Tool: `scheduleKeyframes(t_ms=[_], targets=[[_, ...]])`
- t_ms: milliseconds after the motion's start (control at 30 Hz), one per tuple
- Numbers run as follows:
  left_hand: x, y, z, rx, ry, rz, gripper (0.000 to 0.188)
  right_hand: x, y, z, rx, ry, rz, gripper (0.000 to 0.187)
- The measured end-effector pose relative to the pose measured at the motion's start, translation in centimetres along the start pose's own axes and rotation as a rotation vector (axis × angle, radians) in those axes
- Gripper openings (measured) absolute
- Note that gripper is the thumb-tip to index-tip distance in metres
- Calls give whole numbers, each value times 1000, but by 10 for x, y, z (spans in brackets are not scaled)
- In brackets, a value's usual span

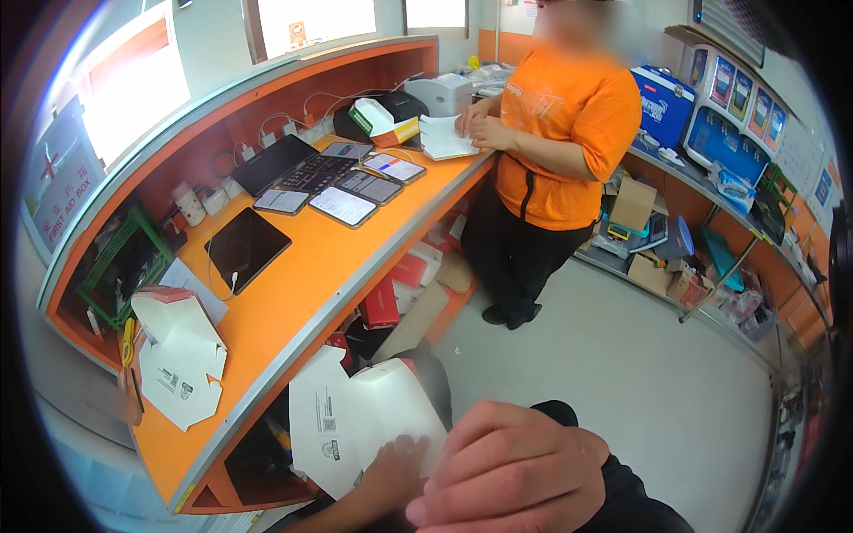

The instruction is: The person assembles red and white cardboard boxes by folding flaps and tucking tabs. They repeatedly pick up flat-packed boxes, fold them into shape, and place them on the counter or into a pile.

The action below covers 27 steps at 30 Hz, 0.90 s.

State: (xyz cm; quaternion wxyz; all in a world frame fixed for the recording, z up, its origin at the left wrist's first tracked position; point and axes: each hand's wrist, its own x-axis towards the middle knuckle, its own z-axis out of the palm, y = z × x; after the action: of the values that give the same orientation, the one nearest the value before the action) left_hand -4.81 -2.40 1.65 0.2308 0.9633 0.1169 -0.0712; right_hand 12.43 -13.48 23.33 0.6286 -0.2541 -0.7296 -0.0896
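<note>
A white cardboard carton blank (342,422), partly folded and printed with small dark marks, rests across my lap below the counter edge. My left hand (395,475) lies on its lower right part with the fingers fairly flat. My right hand (520,466) is raised close in front, just right of the carton, its fingers curled together. Whatever those fingers may hold is hidden. A second, similar carton blank (182,382) sits on the near left end of the orange counter (293,289), apart from my hands.
On the counter are a black tablet (247,249), several phones (343,206), a laptop (275,164) and a green basket (124,266). A person in an orange shirt (569,124) stands at the far end, hands on white sheets (444,138). Loaded shelves (702,191) line the right wall.
</note>
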Motion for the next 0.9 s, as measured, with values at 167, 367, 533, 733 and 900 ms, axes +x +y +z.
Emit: scheduleKeyframes(t_ms=[167,367,533,733,900], targets=[[-1,4,-9,26,-74,-20,69,-3,8,13,35,100,-59,24],[4,-9,-12,-82,-188,-81,67,-2,7,5,83,76,-76,21],[9,-5,-14,-61,-223,-97,71,0,11,5,42,96,-132,20],[7,16,-7,-11,-139,-165,74,-6,10,-2,64,63,-24,18],[12,3,14,137,-127,44,62,-47,33,-15,-90,-370,368,29]])
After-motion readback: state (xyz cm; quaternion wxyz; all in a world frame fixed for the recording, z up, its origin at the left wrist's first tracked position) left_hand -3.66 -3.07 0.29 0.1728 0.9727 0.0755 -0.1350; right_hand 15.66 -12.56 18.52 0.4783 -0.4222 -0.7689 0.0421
